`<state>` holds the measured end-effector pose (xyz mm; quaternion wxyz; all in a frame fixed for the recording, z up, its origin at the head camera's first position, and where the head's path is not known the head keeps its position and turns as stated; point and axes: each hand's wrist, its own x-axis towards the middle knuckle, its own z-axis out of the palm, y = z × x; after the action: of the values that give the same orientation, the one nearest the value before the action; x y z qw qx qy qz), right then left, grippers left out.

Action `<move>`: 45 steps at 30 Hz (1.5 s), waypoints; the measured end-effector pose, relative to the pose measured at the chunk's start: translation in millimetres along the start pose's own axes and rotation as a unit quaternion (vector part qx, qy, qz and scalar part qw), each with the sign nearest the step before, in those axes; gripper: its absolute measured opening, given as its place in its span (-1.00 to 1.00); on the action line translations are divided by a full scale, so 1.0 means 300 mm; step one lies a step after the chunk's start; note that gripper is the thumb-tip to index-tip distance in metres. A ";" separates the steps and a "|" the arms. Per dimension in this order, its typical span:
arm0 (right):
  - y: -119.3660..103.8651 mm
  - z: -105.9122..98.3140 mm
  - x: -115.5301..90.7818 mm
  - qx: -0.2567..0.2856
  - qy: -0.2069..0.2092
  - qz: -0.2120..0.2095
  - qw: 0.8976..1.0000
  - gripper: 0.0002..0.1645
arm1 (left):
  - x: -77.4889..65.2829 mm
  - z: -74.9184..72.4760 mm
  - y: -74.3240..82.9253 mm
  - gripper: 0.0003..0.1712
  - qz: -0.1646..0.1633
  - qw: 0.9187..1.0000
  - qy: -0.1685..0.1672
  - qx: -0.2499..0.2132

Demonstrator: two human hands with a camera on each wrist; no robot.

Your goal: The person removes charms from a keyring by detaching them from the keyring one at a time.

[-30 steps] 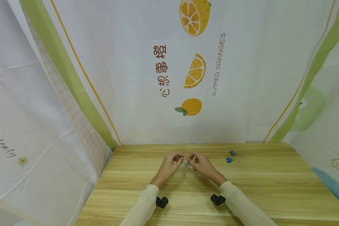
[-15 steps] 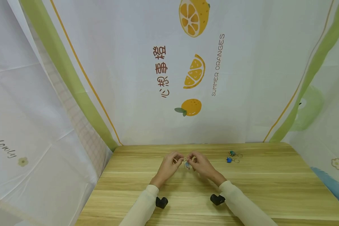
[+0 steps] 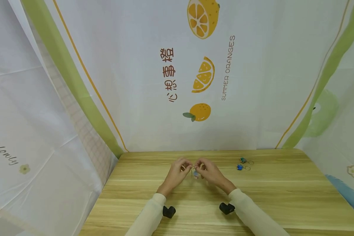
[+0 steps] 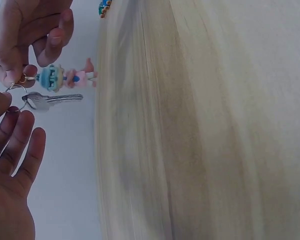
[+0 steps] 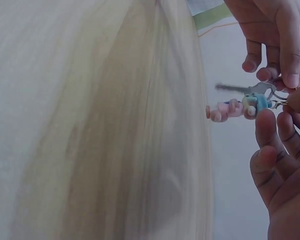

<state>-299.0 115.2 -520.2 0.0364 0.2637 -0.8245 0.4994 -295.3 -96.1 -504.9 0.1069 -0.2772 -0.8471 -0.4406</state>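
Note:
Both hands meet above the middle of the table in the head view. My left hand [image 3: 177,171] pinches a thin metal key ring [image 4: 26,94] between thumb and fingertips. My right hand [image 3: 210,171] pinches the same ring close to the clasp of a small figure charm [image 4: 65,77], which has a blue-green top and pink body. A silver key [image 4: 52,99] is on the ring and hangs beside the charm. In the right wrist view the key [image 5: 240,89] and charm [image 5: 235,106] dangle together. Fingertips partly cover the ring.
On the wooden table [image 3: 153,203], right of the hands, lie a green keychain charm [image 3: 243,160] and a blue keychain charm [image 3: 239,167], each with a ring. A printed white curtain [image 3: 135,98] hangs behind the table's far edge.
Both hands stay in nearly the same place, still pinching the ring. The charm and key below have shifted and turned slightly.

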 end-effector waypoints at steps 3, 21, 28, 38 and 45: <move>-0.003 -0.005 0.000 -0.002 0.005 0.002 1.000 -0.94 | 0.001 0.003 -0.001 -0.87 -0.001 1.000 -0.003 -0.001; 0.006 -0.004 0.004 0.061 -0.003 0.030 0.998 -0.84 | 0.003 0.007 0.009 -0.90 0.008 1.000 0.018 0.015; 0.016 -0.007 0.008 0.046 -0.003 -0.003 0.999 -0.83 | 0.003 0.003 0.009 -0.88 -0.005 1.000 0.022 0.017; 0.007 -0.008 0.002 0.025 -0.003 0.001 1.000 -0.90 | -0.002 0.007 -0.001 -0.89 0.000 1.000 0.022 0.002; 0.008 -0.005 0.007 -0.018 0.009 0.004 1.000 -0.95 | 0.000 0.006 -0.002 -0.89 -0.008 1.000 0.000 0.015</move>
<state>-302.3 116.4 -520.6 0.0462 0.2555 -0.8340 0.4869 -295.5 -95.1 -506.3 0.1075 -0.2685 -0.8561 -0.4282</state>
